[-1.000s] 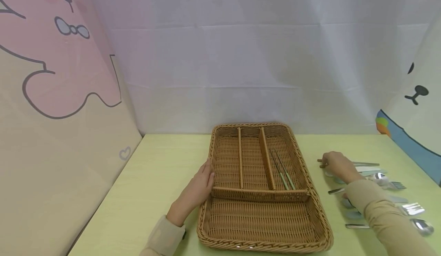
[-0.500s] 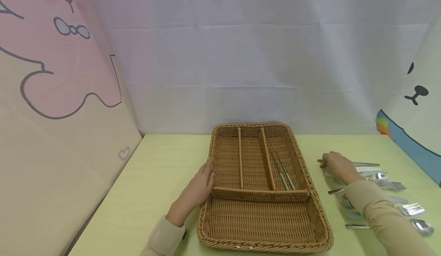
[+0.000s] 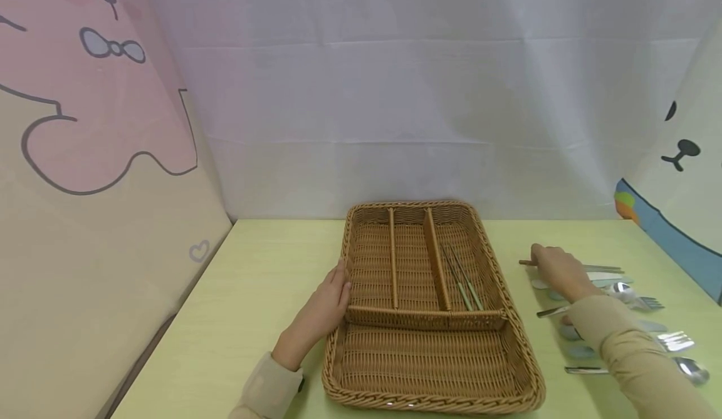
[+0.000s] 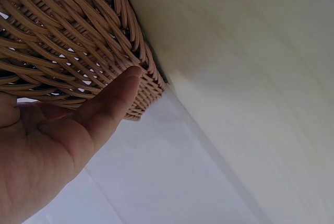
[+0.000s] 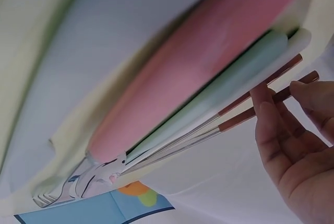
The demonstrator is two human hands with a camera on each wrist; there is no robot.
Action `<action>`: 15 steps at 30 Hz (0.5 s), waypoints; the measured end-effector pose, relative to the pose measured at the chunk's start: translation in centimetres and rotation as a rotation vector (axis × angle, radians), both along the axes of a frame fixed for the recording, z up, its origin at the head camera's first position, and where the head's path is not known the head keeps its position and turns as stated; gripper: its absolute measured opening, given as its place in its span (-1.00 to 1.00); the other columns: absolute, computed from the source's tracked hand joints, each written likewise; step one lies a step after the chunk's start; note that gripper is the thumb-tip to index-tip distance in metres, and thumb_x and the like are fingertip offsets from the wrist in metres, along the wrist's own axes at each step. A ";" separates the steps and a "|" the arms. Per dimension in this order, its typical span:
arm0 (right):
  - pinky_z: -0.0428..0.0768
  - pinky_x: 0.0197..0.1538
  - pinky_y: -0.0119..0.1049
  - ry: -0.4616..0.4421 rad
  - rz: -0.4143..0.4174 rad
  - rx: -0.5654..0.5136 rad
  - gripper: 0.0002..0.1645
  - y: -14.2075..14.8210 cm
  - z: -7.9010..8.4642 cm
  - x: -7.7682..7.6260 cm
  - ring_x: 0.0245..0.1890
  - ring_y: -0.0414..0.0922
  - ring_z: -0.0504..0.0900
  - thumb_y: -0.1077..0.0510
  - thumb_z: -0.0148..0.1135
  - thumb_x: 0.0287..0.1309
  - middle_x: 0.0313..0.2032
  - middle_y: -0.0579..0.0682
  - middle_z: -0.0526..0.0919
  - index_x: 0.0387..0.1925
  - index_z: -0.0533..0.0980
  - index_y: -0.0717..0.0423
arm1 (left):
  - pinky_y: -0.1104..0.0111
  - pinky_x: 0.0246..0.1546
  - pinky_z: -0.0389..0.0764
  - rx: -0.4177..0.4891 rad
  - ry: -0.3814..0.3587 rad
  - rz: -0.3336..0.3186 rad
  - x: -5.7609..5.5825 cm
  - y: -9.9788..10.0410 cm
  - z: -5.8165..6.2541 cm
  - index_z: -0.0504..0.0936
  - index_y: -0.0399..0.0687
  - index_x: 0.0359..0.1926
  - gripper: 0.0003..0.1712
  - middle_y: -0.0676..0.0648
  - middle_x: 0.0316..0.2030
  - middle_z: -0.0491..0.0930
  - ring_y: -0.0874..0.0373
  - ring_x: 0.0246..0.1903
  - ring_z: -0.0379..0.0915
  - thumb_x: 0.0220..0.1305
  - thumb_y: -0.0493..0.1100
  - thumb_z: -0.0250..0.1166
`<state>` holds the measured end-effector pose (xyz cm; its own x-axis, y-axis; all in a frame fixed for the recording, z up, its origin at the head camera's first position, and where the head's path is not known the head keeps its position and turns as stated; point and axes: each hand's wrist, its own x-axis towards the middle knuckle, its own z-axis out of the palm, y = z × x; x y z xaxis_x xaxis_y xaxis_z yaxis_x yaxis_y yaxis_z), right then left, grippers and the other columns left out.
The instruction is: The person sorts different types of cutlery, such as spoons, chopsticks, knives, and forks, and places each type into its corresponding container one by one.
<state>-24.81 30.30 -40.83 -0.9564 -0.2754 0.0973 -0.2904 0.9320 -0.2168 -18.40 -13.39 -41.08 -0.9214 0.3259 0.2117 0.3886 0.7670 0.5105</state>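
A brown-handled chopstick (image 5: 237, 119) with a metal end is pinched between the thumb and fingers of my right hand (image 3: 561, 272). Its matching chopstick (image 5: 285, 69) lies beside it, close to my fingertip. Both are at the far end of a row of cutlery on the right of the table. My left hand (image 3: 321, 306) rests with nearly straight fingers against the outer left side of a wicker basket (image 4: 68, 41). Two green-handled chopsticks (image 3: 465, 284) lie in the basket's upper right compartment; the other compartments show bare wicker.
Near the right forearm lie a fork (image 3: 675, 342), a spoon (image 3: 690, 371) and more cutlery, partly hidden by the sleeve. A pink handle (image 5: 193, 62) and a pale green handle (image 5: 229, 83) run close to the right hand. A white cloth (image 3: 361, 118) hangs behind the table.
My right hand has shifted slightly up and right. One brown chopstick end has gone from sight behind it in the head view. My left hand and the basket stay put.
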 end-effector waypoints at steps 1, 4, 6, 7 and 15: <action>0.59 -0.58 -0.06 0.001 -0.001 0.001 -0.95 0.0 0.0 0.0 -0.60 0.03 0.51 0.46 0.09 0.00 -0.51 0.28 0.58 -0.42 0.42 0.37 | -0.03 0.04 0.47 0.001 0.002 -0.001 0.0 0.0 0.0 -0.08 -0.47 0.33 -0.39 -0.49 0.25 0.14 -0.27 0.13 0.24 0.42 -0.19 -0.15; 0.60 -0.56 -0.04 0.004 -0.002 -0.003 -0.93 0.0 0.2 0.1 -0.60 0.06 0.52 0.48 0.07 -0.01 -0.51 0.30 0.58 -0.41 0.42 0.37 | -0.04 0.03 0.47 0.000 0.007 -0.003 0.0 0.0 0.0 -0.08 -0.48 0.32 -0.40 -0.50 0.24 0.14 -0.28 0.12 0.24 0.41 -0.21 -0.15; 0.59 -0.58 -0.07 0.005 -0.004 -0.008 -0.92 -0.1 0.4 0.2 -0.61 0.04 0.51 0.49 0.07 -0.02 -0.51 0.30 0.57 -0.40 0.42 0.37 | -0.04 0.03 0.47 -0.001 -0.002 0.002 0.0 0.0 0.0 -0.09 -0.47 0.33 -0.39 -0.49 0.25 0.14 -0.28 0.12 0.25 0.42 -0.20 -0.15; 0.59 -0.59 -0.09 0.007 -0.002 -0.010 -0.91 -0.1 0.4 0.2 -0.62 0.02 0.50 0.49 0.07 -0.02 -0.52 0.29 0.57 -0.40 0.41 0.37 | -0.03 0.03 0.47 -0.002 -0.006 0.004 0.0 0.0 0.0 -0.09 -0.47 0.33 -0.39 -0.49 0.25 0.14 -0.28 0.12 0.25 0.42 -0.20 -0.15; 0.45 -0.64 -0.21 0.022 -0.002 -0.033 -0.80 -0.5 0.9 0.4 -0.64 -0.05 0.42 0.55 -0.06 -0.05 -0.50 0.27 0.58 -0.42 0.40 0.29 | -0.02 0.04 0.48 -0.006 -0.007 0.004 0.0 0.0 0.1 -0.10 -0.45 0.33 -0.39 -0.48 0.25 0.15 -0.26 0.13 0.25 0.43 -0.18 -0.17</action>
